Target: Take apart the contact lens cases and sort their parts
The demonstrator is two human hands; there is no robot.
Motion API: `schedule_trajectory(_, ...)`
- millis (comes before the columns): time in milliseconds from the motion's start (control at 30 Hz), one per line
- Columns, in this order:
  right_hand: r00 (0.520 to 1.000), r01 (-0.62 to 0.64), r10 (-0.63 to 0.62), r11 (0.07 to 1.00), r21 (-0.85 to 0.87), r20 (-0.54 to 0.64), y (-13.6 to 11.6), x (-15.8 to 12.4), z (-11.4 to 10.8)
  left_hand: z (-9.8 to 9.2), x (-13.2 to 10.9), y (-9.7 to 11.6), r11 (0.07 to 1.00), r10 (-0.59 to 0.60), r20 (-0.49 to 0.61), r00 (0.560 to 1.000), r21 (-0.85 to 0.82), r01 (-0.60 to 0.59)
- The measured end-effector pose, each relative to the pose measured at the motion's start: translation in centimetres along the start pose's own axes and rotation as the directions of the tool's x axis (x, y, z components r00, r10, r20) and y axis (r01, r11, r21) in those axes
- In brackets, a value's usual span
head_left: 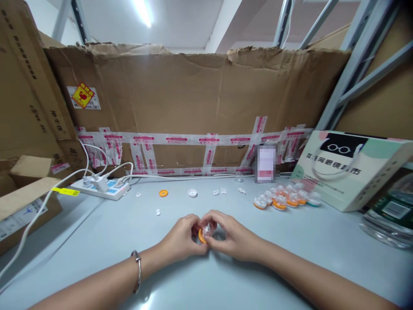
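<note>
My left hand [182, 237] and my right hand [230, 234] meet at the middle of the grey table [97, 241], fingers pinched together round one small part with an orange ring and a clear plastic cap [204, 232]. A metal bangle [138, 271] circles my left wrist. Beyond the hands lie a loose orange ring [163, 193], a white round cap [192, 193] and a few tiny white pieces [219, 191]. To the right sits a cluster of several finished orange-and-clear pieces [284, 199].
A white power strip [101, 187] with plugs and cables lies at the back left, beside cardboard boxes [26, 198]. A taped cardboard wall [193, 107] closes the back. A paper gift bag [351, 170] and a clear plastic bottle [389, 219] stand at the right.
</note>
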State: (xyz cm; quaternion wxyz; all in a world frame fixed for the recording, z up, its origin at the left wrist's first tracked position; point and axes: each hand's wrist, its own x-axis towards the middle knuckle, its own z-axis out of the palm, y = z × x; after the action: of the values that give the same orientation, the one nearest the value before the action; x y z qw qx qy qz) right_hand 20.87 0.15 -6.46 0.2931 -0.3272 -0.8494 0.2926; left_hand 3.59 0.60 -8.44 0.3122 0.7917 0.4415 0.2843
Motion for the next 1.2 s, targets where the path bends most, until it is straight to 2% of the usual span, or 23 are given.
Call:
schedule_trajectory(100,0.987,0.150,-0.149,0.989,-0.013,0.068,0.1,0.0,-0.5,0.0,0.0,0.0,1.000,0.007,-0.001,1.000,0.029,-0.007)
schedule_trajectory(167,0.983,0.168,-0.167,0.986,-0.009,0.071,0.2,0.0,-0.5,0.0,-0.1,-0.2,1.000,-0.004,0.012,1.000,-0.003,0.004)
schedule_trajectory(233,0.998,0.066,-0.066,0.997,-0.033,-0.019,0.3,0.1,-0.1,-0.1,-0.2,-0.4,0.999,-0.016,0.030,0.999,-0.049,0.017)
schedule_trajectory(300,0.989,-0.111,0.104,0.992,-0.062,-0.105,0.4,0.2,0.3,-0.1,-0.3,-0.5,0.997,-0.019,0.035,0.999,-0.073,0.022)
schedule_trajectory(367,0.974,-0.206,0.200,0.977,-0.054,-0.103,0.6,0.3,0.6,-0.2,-0.3,-0.4,0.998,-0.014,0.029,0.999,-0.065,0.016)
schedule_trajectory(467,0.995,-0.098,0.099,0.995,0.034,-0.025,0.8,0.4,0.7,-0.3,-0.3,-0.1,1.000,0.002,0.030,1.000,-0.024,-0.001)
schedule_trajectory(533,0.999,-0.034,0.036,0.997,0.070,-0.030,0.8,0.3,0.7,-0.3,-0.3,-0.1,1.000,0.015,0.037,0.999,0.002,-0.015)
schedule_trajectory(733,0.985,-0.063,0.074,0.995,0.079,-0.156,0.7,0.4,0.5,-0.4,-0.3,0.0,1.000,0.011,0.025,1.000,-0.005,-0.011)
schedule_trajectory(800,0.954,-0.065,0.088,0.994,0.089,-0.288,1.6,0.9,-0.8,-0.4,-0.4,0.1,1.000,0.000,0.016,1.000,-0.029,0.000)
schedule_trajectory(867,0.893,-0.085,0.098,0.995,0.048,-0.439,3.2,1.8,-3.1,-0.3,-0.5,0.2,0.999,0.002,0.014,1.000,-0.052,-0.001)
schedule_trajectory(900,0.875,-0.116,0.101,0.993,-0.004,-0.474,4.3,2.5,-4.5,-0.3,-0.5,0.2,0.998,0.003,0.013,1.000,-0.058,-0.002)
schedule_trajectory(967,0.868,-0.232,0.127,0.958,-0.167,-0.481,6.8,4.1,-7.5,-0.3,-0.6,0.1,0.999,0.013,0.010,1.000,-0.052,-0.012)
schedule_trajectory(1000,0.872,-0.315,0.152,0.902,-0.296,-0.466,8.0,4.9,-8.9,-0.3,-0.6,0.0,0.999,0.023,0.004,1.000,-0.038,-0.023)
schedule_trajectory(1067,0.877,-0.365,0.181,0.853,-0.372,-0.446,10.2,6.5,-11.1,-0.3,-0.6,-0.3,0.999,0.042,-0.010,0.999,-0.009,-0.042)
schedule_trajectory(1133,0.883,-0.411,0.233,0.803,-0.432,-0.407,11.9,7.9,-12.2,-0.6,-0.6,-0.7,0.999,0.042,-0.023,0.999,-0.002,-0.042)
schedule_trajectory(1200,0.881,-0.456,0.297,0.743,-0.490,-0.369,13.1,8.9,-12.5,-1.0,-0.4,-1.0,1.000,0.020,-0.045,0.999,-0.020,-0.021)
